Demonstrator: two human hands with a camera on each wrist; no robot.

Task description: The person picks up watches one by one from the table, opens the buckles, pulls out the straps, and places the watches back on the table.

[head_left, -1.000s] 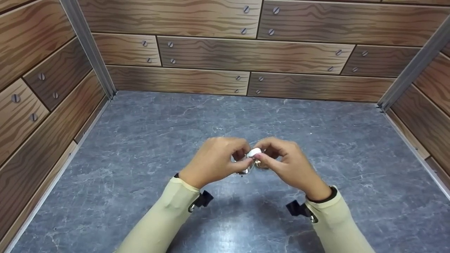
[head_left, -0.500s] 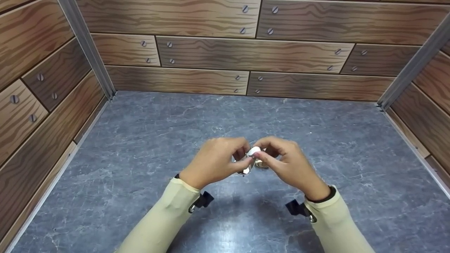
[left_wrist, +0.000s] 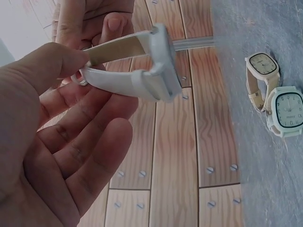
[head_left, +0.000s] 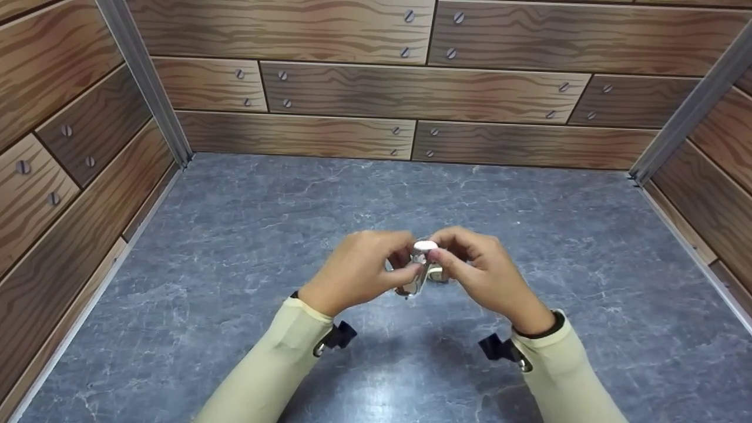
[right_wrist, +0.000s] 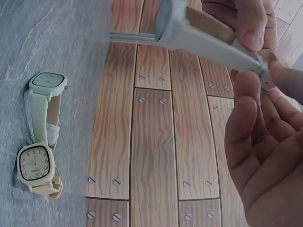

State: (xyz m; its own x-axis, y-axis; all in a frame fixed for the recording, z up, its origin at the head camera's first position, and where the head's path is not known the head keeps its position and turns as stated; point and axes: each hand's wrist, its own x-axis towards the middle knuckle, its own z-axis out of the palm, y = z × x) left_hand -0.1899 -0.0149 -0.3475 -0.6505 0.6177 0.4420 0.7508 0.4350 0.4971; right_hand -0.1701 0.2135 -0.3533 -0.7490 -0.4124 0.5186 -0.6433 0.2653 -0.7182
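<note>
Left hand [head_left: 364, 264] pinches white watch [left_wrist: 164, 64] by strap [left_wrist: 111, 81]; right hand [head_left: 486, 275] pinches same strap. 2 more on bench [head_left: 282, 217], close together: cream watch [right_wrist: 36, 163], mint-green watch [right_wrist: 48, 80].

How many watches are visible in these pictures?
3: a white watch held by the left hand and right hand; a cream watch and a green watch on the table. Another could be hidden.

You can pass outside your left hand [head_left: 364, 264] or right hand [head_left: 487, 273]; between them the white watch [left_wrist: 163, 64] blocks, below, the green watch [right_wrist: 40, 109] and cream watch [right_wrist: 35, 163].
</note>
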